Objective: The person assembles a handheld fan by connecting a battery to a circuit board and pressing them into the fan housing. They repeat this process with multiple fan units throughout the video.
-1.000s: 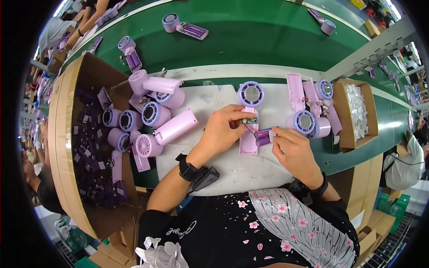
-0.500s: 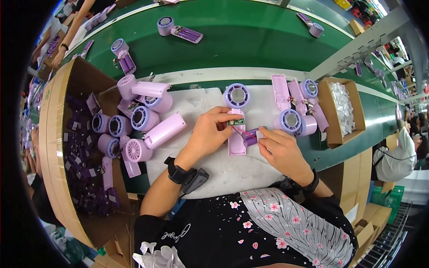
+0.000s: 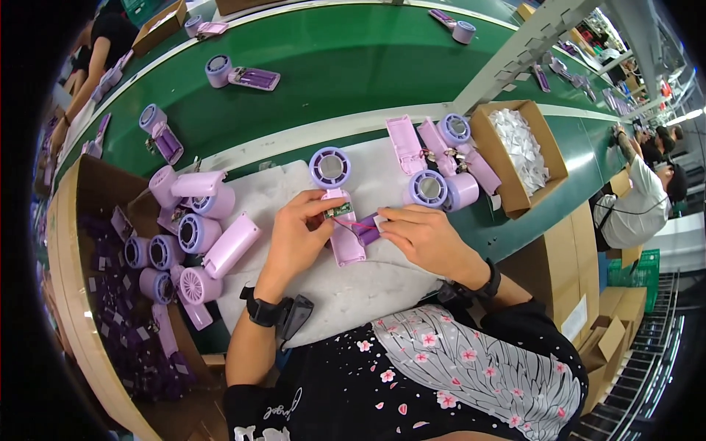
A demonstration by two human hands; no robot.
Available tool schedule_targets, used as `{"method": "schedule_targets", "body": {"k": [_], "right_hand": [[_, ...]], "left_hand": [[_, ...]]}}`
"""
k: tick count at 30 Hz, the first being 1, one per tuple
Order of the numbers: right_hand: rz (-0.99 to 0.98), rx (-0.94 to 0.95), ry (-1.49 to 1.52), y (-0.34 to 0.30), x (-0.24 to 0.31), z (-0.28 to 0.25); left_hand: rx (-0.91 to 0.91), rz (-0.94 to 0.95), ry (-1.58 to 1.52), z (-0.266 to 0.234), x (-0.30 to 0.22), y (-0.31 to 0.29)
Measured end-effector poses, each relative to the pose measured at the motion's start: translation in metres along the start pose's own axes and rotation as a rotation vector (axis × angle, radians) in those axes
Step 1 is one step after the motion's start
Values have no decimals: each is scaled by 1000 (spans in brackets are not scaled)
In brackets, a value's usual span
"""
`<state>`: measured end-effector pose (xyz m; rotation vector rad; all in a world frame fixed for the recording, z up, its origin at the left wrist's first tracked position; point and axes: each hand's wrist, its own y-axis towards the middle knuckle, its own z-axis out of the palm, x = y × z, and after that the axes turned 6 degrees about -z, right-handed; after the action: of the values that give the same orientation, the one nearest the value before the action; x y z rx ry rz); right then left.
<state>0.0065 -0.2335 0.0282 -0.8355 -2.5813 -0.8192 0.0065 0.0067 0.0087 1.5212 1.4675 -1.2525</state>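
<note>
A pink-and-lilac handheld fan (image 3: 330, 168) lies in front of me with its handle opened. My left hand (image 3: 298, 234) is closed on the handle's upper part, thumb and fingers at the green circuit board (image 3: 339, 210). Below the board, the pink handle shell (image 3: 348, 248) shows its inside. Beside it lies a purple battery pack (image 3: 365, 229), with red and dark wires running to the board. My right hand (image 3: 426, 239) pinches a small white piece at the battery pack's right end; the fingertips partly hide it.
Left stands a carton (image 3: 70, 294) of purple battery packs, with several fans (image 3: 198, 233) heaped beside it. More opened fans (image 3: 427, 189) sit to the right, near a box of white pieces (image 3: 518, 147). Beyond a pale rail, fans lie on a green belt (image 3: 331, 73). Other people work nearby.
The whole view has swung, so the bench appears farther left. Both hands stay at the same fan, with the right fingers still at the battery pack's end.
</note>
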Motion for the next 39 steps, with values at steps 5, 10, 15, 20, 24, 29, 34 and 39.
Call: {"method": "schedule_targets", "body": {"k": [5, 10, 15, 20, 24, 29, 34, 39], "right_hand": [[13, 61, -2, -1, 2, -7], [-28, 113, -78, 2, 5, -7], [-101, 266, -228, 10, 3, -6], [-76, 261, -212, 11, 0, -6], [44, 183, 92, 17, 6, -7], [48, 199, 76, 12, 1, -9], [32, 225, 27, 11, -1, -9], [18, 230, -37, 9, 3, -6]], "left_hand": [[-13, 1, -6, 2, -4, -1], [5, 7, 19, -1, -6, -2], [-20, 17, 67, -5, -5, -3], [-49, 32, 26, -5, 2, 2], [-58, 6, -18, -5, 2, 0], [-32, 11, 26, -5, -4, 0], [-20, -13, 35, -7, -7, -2], [9, -28, 42, -8, -8, -3]]}}
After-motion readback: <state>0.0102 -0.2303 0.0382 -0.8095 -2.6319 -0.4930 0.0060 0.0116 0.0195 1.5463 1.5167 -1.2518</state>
